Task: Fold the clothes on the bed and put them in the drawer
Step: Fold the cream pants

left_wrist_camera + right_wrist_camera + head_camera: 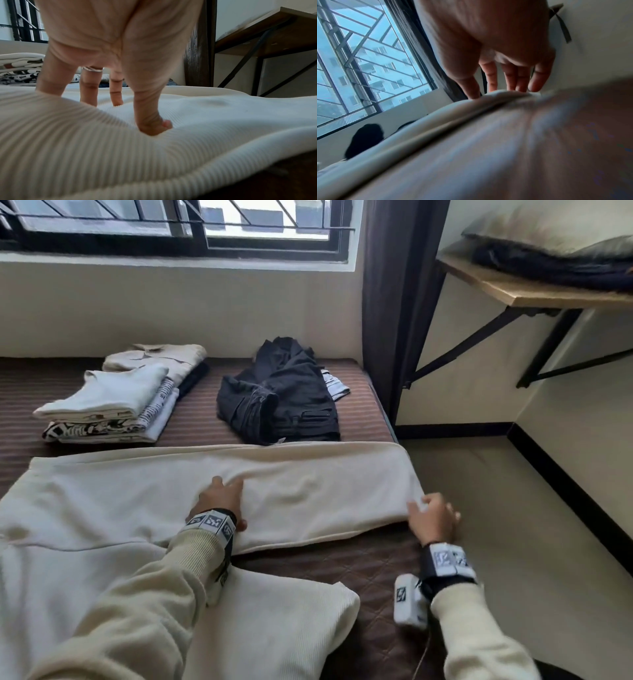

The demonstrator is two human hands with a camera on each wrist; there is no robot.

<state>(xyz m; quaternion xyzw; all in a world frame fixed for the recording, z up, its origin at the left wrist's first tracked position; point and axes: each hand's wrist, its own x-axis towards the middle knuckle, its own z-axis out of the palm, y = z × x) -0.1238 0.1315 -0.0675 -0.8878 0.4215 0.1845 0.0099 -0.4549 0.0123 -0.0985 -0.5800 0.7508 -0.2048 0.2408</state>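
A long cream ribbed garment lies flat across the brown bed, its right end at the mattress edge. My left hand rests on its middle, and the left wrist view shows the hand with spread fingers and thumb pressing into the cream fabric. My right hand is at the garment's right hem, thumb and fingers pinching the edge. The blurred right wrist view shows that hand with its fingertips on the raised hem. No drawer is in view.
A folded stack of light clothes sits at the back left of the bed. A loose pile of dark trousers lies behind the cream garment, over a striped piece. A wall shelf, dark curtain and floor are to the right.
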